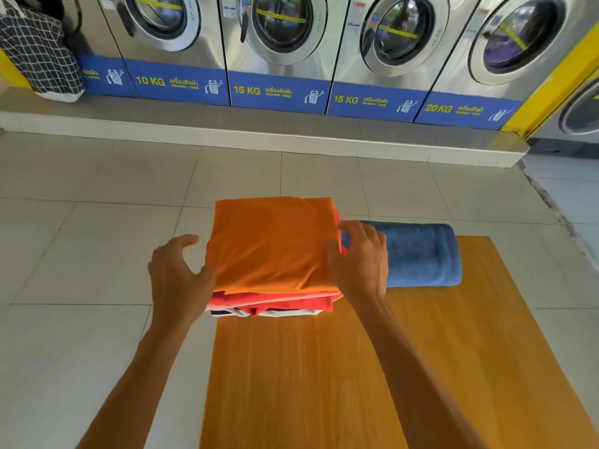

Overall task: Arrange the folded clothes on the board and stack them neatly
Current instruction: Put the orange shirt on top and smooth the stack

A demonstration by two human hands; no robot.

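Squaring up the stack of folded clothes (272, 254), you have a hand on each side of it. Your left hand (178, 273) sits at the left edge with fingers spread and loosely curved, thumb touching the side of the orange garment (269, 241) on top; its grip is wide and closes on nothing. Your right hand (359, 254) rests against the right edge, fingers laid over the orange cloth's rim; whether that grip pinches the fabric or only presses it, you cannot tell from here.

The stack lies at the far left corner of the wooden board (324, 384), overhanging its far edge. Under the orange piece show red layers (275, 303), then a white and dark one at the bottom. Just beside the stack, on the right, a folded blue towel (421, 257) lies on the board's far edge, partly behind your right hand. The board lies on the tiled floor (81, 254).

At the far left a checked laundry bag (42, 56) stands by the machines; its contents are hidden. Along the back, a row of steel washing machines (278, 30) carries blue bands reading "10 KG", "15 KG", "15 KG" and "20 KG", each with Thai script and small print too blurred to read.
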